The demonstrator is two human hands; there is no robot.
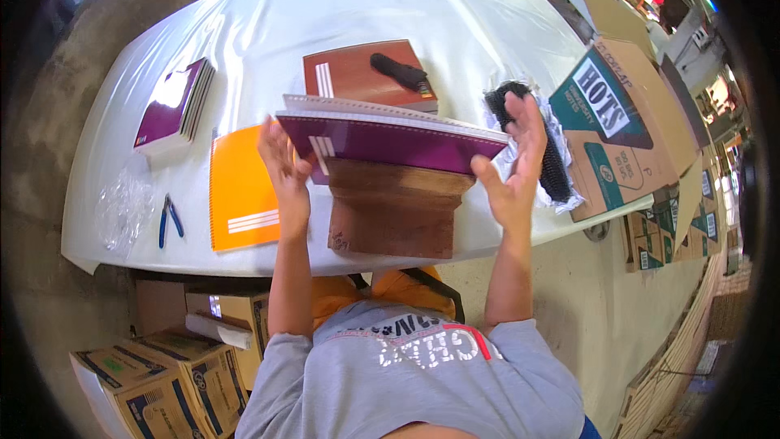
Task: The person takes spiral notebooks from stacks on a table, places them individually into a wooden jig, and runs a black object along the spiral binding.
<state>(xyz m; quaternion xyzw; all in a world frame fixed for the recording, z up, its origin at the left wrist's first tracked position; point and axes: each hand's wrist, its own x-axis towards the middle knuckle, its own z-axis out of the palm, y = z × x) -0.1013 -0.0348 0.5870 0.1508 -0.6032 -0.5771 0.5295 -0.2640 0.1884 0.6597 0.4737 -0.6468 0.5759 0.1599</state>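
- White sheeting covers a broad table in what looks like a workshop, with cartons on the floor at the lower left.
- Between the person's hands, above the near edge, is a purple-covered stack; its lower part is at a stepped wooden stand. Whether the stand bears its weight cannot be told.
- Beside the stack's left end is the left hand, fingers spread and slightly blurred, thumb apart from them; firm contact cannot be made out.
- At the other end, the right hand has its fingers raised and spread, the thumb at the cover's lower corner. Neither hand shows a clear pinch.
- Done, by the look of it: the cover and white pages are gathered together, and holes run along their upper edge.
- Left, as it seems: no coil shows in those holes, and the sheets stand slightly fanned, so squaring and binding appear undone.
- Black coils lie in clear wrap near the right hand; a second black bundle rests on brown books.
- An orange book at the left appears finished, its edge coiled.
- Farther left are purple books, whose binding cannot be judged, and blue-handled cutters, out of hand.
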